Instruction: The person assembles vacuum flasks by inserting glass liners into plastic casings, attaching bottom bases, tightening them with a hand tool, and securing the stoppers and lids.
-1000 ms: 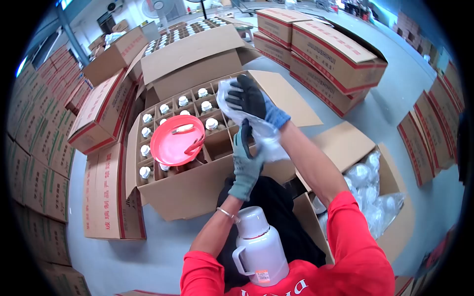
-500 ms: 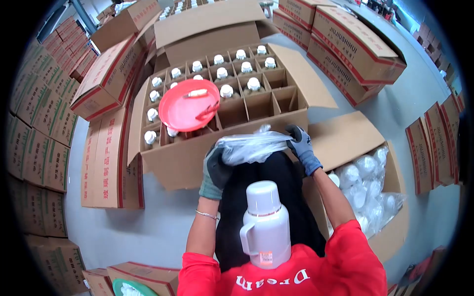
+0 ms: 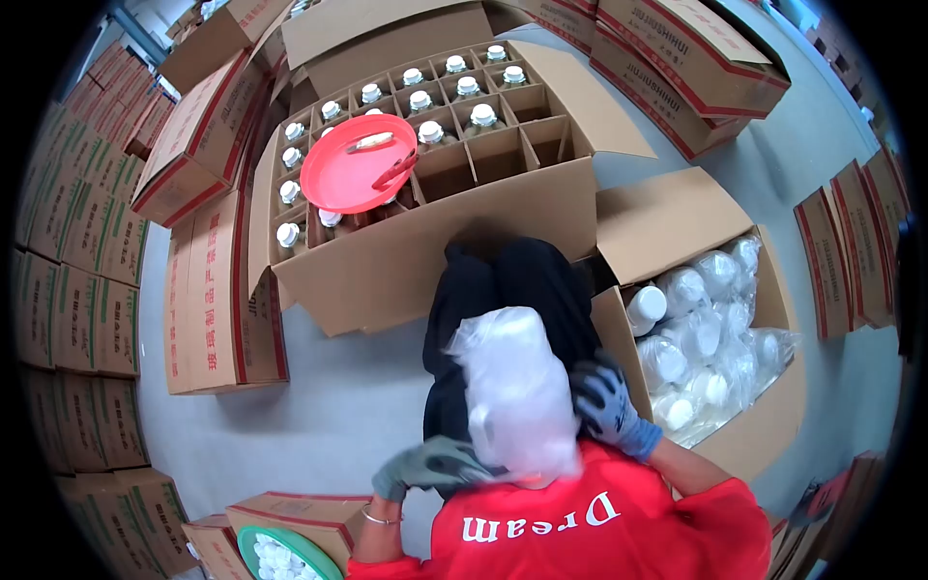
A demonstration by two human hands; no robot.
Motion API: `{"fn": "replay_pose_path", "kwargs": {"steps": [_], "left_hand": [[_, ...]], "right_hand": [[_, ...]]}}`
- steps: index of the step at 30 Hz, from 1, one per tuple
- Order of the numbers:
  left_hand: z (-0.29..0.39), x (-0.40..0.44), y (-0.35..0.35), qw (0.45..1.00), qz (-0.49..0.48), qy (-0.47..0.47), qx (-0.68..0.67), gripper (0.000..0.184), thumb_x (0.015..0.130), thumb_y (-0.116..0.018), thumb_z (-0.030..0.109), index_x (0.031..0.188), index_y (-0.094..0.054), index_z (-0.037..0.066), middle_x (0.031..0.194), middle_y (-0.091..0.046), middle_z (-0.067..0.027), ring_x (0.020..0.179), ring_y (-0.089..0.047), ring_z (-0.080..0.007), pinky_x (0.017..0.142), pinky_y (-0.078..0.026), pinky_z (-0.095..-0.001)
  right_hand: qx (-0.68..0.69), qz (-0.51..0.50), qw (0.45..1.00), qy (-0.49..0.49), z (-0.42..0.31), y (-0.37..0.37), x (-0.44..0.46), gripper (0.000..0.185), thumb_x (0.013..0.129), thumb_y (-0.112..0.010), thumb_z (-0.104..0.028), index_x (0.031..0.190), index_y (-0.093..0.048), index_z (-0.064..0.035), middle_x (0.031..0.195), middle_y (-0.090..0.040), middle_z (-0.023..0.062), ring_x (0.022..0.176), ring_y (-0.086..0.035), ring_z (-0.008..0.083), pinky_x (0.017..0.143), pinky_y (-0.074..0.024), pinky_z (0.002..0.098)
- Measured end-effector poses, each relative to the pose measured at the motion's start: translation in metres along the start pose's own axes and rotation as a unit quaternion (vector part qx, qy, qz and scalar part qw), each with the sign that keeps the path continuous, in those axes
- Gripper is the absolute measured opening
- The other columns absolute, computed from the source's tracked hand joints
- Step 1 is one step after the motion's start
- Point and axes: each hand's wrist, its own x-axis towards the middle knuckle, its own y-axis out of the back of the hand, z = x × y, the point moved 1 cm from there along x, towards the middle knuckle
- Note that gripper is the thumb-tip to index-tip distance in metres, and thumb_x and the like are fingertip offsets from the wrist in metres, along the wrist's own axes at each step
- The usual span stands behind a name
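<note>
A clear plastic bag [image 3: 517, 387] is drawn down over the white thermos flask, which shows only as a pale shape through the film. The flask stands upside-on against my lap, in front of my red shirt. My gloved left hand [image 3: 430, 466] is closed on the bag's lower left edge. On the other side, my gloved right hand [image 3: 611, 404] has its fingers curled against the bag's right edge, a little blurred. The flask's handle and sticker are hidden under the bag.
Ahead stands a divided carton [image 3: 435, 222] of white-capped bottles, with a red dish [image 3: 348, 179] on top holding small tools. An open box [image 3: 788, 387] of bagged white flasks is at right. A green basin [image 3: 324, 556] of white pieces sits lower left. Stacked cartons [image 3: 68, 300] line the left.
The plastic bag, held stretched out ahead of the flask before, now covers it. Both hands have come back toward my body, to either side of the flask. My view has shifted slightly.
</note>
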Motion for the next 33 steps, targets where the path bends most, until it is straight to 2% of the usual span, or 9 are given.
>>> {"fn": "replay_pose_path", "kwargs": {"steps": [5,11,13,16,18,21,27,29,33], "left_hand": [[0.001,0.0,-0.042,0.975,-0.05,0.14,-0.163,0.059,0.09,-0.067,0.011,0.144,-0.046,0.001,0.139,-0.056,-0.0121,0.127,-0.052,-0.0194,0.109,-0.036,-0.0307],[0.015,0.11,-0.124,0.966,-0.197,-0.047,0.162,0.068,0.101,-0.049,0.042,0.154,-0.026,0.005,0.153,-0.037,-0.0194,0.136,-0.043,-0.0301,0.115,-0.029,-0.0364],[0.034,0.131,-0.132,0.948,-0.235,0.018,0.214,0.067,0.102,-0.05,0.038,0.153,-0.026,0.001,0.155,-0.034,-0.0184,0.14,-0.038,-0.0279,0.117,-0.027,-0.0351],[0.024,0.127,-0.132,0.947,-0.259,-0.021,0.188,0.07,0.101,-0.049,0.043,0.152,-0.027,0.002,0.155,-0.034,-0.0204,0.141,-0.037,-0.0303,0.117,-0.027,-0.0375],[0.021,0.123,-0.127,0.96,-0.259,-0.068,0.079,0.066,0.1,-0.052,0.04,0.151,-0.032,0.004,0.154,-0.036,-0.0189,0.141,-0.038,-0.0305,0.117,-0.027,-0.0379],[0.061,0.126,-0.124,0.958,-0.258,-0.056,0.115,0.062,0.099,-0.058,0.03,0.151,-0.035,0.006,0.153,-0.039,-0.0165,0.14,-0.039,-0.0297,0.117,-0.026,-0.037],[0.065,0.162,-0.089,0.996,-0.047,0.007,-0.082,0.055,0.094,-0.056,0.017,0.141,-0.045,-0.007,0.137,-0.057,-0.016,0.127,-0.053,-0.0233,0.109,-0.037,-0.0318],[0.057,0.16,-0.072,0.993,0.025,-0.007,-0.112,0.059,0.096,-0.059,0.03,0.14,-0.045,-0.007,0.134,-0.058,-0.0175,0.124,-0.056,-0.0269,0.109,-0.039,-0.0359],[0.044,0.155,-0.051,0.985,0.093,-0.014,-0.145,0.066,0.097,-0.058,0.042,0.139,-0.045,-0.008,0.133,-0.057,-0.0211,0.122,-0.058,-0.032,0.107,-0.042,-0.0403]], "right_hand": [[0.042,-0.208,0.975,0.064,-0.004,0.034,-0.033,0.044,0.07,-0.071,-0.025,0.11,-0.062,-0.0093,0.131,-0.051,0.0161,0.131,-0.043,0.036,0.112,-0.025,0.0652],[0.295,0.01,0.932,-0.211,-0.019,0.091,0.042,0.061,0.085,-0.072,-0.041,0.127,-0.053,-0.0016,0.124,-0.055,0.0217,0.118,-0.052,0.0396,0.103,-0.0425,0.0435],[0.167,-0.012,0.954,-0.249,-0.03,0.068,0.05,0.071,0.085,-0.07,-0.052,0.13,-0.05,-0.0002,0.125,-0.054,0.0229,0.117,-0.054,0.037,0.102,-0.0437,0.0395],[0.366,-0.104,0.856,-0.35,-0.001,0.053,0.036,0.068,0.087,-0.066,-0.058,0.117,-0.058,0.0024,0.103,-0.063,0.0179,0.099,-0.06,0.0234,0.09,-0.0476,0.0356],[0.434,-0.086,0.838,-0.32,0.005,0.071,0.026,0.057,0.088,-0.068,-0.053,0.1,-0.066,0.0023,0.078,-0.065,0.0081,0.075,-0.056,0.0135,0.072,-0.0481,0.0341],[0.506,-0.029,0.765,-0.397,0.024,0.113,-0.019,0.036,0.091,-0.071,-0.031,0.114,-0.067,-0.0028,0.099,-0.07,0.0078,0.09,-0.063,0.0112,0.082,-0.052,0.0287],[0.249,0.462,0.749,-0.404,0.109,0.218,-0.128,0.026,0.092,-0.067,-0.018,0.114,-0.068,-0.0034,0.099,-0.071,0.0066,0.082,-0.066,0.0147,0.074,-0.0533,0.029],[-0.046,0.395,0.719,-0.571,0.145,0.234,-0.15,0.027,0.091,-0.069,-0.022,0.111,-0.067,-0.0033,0.09,-0.071,0.0054,0.07,-0.06,0.0134,0.066,-0.0484,0.029],[-0.148,0.482,0.68,-0.533,0.281,0.183,-0.247,0.028,0.091,-0.07,-0.02,0.109,-0.066,0.0,0.08,-0.067,0.0045,0.066,-0.054,0.0123,0.062,-0.0446,0.0306]]}}
